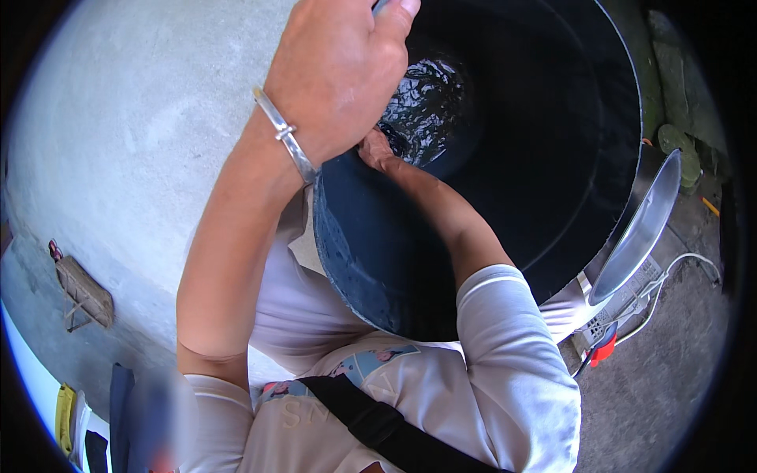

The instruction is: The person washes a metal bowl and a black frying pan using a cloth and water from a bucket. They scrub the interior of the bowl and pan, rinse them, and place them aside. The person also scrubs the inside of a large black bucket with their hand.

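Light soft, seemingly from the left; concrete [142, 118] brightest there, right side dimmer. Bucket [544, 158] interior near black, detail lost. Sharp glints on water [430, 102] and bracelet [289, 145]. Left hand [339, 71] fairly crisp. Bluish patch [154, 422] low left smeared. Black vignette all round; outer edges bowed.

Rippling water [432, 102] lies inside the large round black tub [536, 158]; the right hand [376, 148] reaches inside, left hand [343, 67] at its left rim. Right: round silver metal basin [645, 217]. Far left: small brown wooden stool [83, 290].
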`<control>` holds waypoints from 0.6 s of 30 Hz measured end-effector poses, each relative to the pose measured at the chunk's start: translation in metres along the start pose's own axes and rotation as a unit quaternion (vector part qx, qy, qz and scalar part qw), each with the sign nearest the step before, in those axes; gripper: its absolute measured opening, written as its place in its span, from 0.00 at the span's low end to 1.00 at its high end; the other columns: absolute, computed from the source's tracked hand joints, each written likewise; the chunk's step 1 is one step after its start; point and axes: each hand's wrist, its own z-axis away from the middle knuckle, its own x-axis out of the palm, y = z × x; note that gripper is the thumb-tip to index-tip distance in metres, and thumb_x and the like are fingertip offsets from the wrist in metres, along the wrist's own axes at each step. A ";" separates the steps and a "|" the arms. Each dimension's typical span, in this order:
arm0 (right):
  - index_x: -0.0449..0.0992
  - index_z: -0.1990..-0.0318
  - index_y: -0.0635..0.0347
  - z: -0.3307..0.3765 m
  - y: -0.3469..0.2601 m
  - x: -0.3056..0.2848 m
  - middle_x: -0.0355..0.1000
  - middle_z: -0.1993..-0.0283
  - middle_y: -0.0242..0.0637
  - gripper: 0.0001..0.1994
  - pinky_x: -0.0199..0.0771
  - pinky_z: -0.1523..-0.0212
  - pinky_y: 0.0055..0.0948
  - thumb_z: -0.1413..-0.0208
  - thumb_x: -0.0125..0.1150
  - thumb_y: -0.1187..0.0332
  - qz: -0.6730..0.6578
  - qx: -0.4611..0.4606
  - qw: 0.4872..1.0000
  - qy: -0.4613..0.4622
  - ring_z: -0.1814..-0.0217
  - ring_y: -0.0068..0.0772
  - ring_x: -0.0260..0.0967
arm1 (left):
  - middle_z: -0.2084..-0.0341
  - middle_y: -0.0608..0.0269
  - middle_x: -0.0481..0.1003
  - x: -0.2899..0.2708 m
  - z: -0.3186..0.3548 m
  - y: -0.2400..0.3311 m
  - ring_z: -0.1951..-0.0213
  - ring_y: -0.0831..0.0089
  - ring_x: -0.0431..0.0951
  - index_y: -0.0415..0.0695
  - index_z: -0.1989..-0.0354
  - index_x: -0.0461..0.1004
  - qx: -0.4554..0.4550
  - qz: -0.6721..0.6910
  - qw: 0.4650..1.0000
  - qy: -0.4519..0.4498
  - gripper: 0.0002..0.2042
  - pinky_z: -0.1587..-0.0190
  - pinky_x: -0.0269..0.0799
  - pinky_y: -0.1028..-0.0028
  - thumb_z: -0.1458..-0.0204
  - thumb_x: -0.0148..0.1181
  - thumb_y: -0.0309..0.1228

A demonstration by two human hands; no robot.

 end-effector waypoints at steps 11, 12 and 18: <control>0.73 0.56 0.53 -0.055 0.017 -0.024 0.65 0.52 0.33 0.14 0.61 0.50 0.34 0.49 0.47 0.68 0.400 -0.191 0.895 0.045 0.47 0.37 0.58 | 0.60 0.49 0.74 0.007 -0.002 -0.016 0.56 0.65 0.73 0.33 0.51 0.67 -0.013 0.024 1.000 0.001 0.15 0.50 0.64 0.73 0.46 0.43 0.23; 0.74 0.56 0.52 -0.048 0.030 -0.013 0.65 0.52 0.32 0.14 0.61 0.49 0.34 0.49 0.47 0.67 0.389 -0.209 0.896 0.045 0.46 0.36 0.58 | 0.60 0.48 0.74 0.008 -0.004 -0.015 0.56 0.63 0.73 0.33 0.51 0.67 -0.013 0.020 1.000 -0.002 0.15 0.50 0.64 0.73 0.46 0.43 0.23; 0.71 0.53 0.50 -0.041 0.012 -0.054 0.65 0.49 0.30 0.15 0.57 0.43 0.34 0.49 0.46 0.68 0.424 -0.258 0.864 -0.082 0.42 0.31 0.58 | 0.59 0.45 0.73 0.001 0.000 -0.029 0.56 0.57 0.73 0.32 0.51 0.67 -0.035 -0.009 0.999 0.008 0.15 0.50 0.65 0.71 0.46 0.44 0.24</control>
